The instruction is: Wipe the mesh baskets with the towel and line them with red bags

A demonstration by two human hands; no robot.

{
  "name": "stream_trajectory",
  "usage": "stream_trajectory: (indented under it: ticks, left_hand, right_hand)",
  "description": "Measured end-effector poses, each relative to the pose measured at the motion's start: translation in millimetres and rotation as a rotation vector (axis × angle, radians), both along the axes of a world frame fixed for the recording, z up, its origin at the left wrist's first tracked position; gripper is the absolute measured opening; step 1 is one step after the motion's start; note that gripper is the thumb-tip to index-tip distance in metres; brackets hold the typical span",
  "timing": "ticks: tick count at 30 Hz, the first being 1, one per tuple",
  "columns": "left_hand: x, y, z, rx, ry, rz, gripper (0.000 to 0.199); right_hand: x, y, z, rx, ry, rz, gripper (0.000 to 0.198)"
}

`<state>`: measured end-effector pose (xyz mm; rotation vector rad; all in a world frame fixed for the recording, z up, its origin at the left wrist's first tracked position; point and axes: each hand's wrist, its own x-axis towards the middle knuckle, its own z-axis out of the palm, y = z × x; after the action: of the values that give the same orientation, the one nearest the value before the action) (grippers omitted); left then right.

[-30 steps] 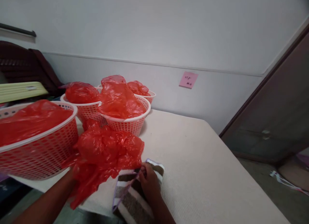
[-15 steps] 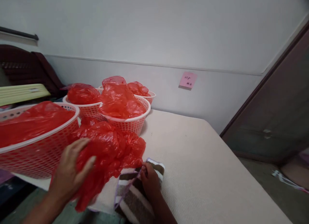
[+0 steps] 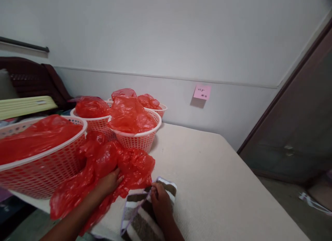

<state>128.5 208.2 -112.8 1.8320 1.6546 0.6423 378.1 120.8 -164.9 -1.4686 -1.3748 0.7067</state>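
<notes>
A crumpled red plastic bag [image 3: 104, 158] lies spread over the left part of the white table and hangs past its near edge. My left hand [image 3: 110, 182] is sunk into the folds of the bag, with its fingers bent into the thin plastic and partly hidden. Just to the right, a folded towel [image 3: 145, 218] with brown and white stripes and a purple edge rests at the table's near side. My right hand [image 3: 161, 199] pinches the towel near its purple edge, close to the bag.
Behind the loose bag stand white mesh baskets, one large [image 3: 44, 159] at left and one [image 3: 137, 140] mid-table, with red bags inside. A pink note [image 3: 202, 91] is stuck to the wall [image 3: 181, 36]. The pale tabletop [image 3: 207, 171] extends right.
My left hand has come down and right from beside the large basket into the red bag, which now spreads further left. My right hand keeps its hold on the towel.
</notes>
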Motion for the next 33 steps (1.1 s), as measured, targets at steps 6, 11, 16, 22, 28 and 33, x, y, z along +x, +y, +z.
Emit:
stream_trajectory:
  ticks: [6, 11, 16, 22, 28, 33]
  left_hand:
    - [3.7, -14.3, 58.6, 0.153, 0.049, -0.077, 0.026]
    - [27.6, -31.2, 124.5, 0.022, -0.519, 0.038, 0.020]
    - [59.8, -10.3, 162.5, -0.194, -0.965, 0.221, 0.022]
    - [80.4, 37.7, 174.4, -0.178, -1.167, 0.418, 0.013]
    - [88.4, 40.1, 167.4, -0.147, -1.230, 0.462, 0.012]
    - [91.5, 8.3, 158.9, -0.104, -1.251, 0.385, 0.022]
  right_hand:
    - [0.9, 0.5, -0.6, 0.042, -0.001, 0.008, 0.020]
    - [0.2, 1.6, -2.8, 0.050, -0.005, 0.004, 0.021]
    - [0.6, 0.8, -3.6, 0.058, -0.012, 0.007, 0.022]
    - [4.5, 0.9, -10.4, 0.075, -0.008, 0.023, 0.022]
    - [4.8, 4.7, -24.6, 0.092, 0.005, 0.023, 0.022]
    - [3.4, 4.8, -24.6, 0.107, 0.041, 0.018, 0.023]
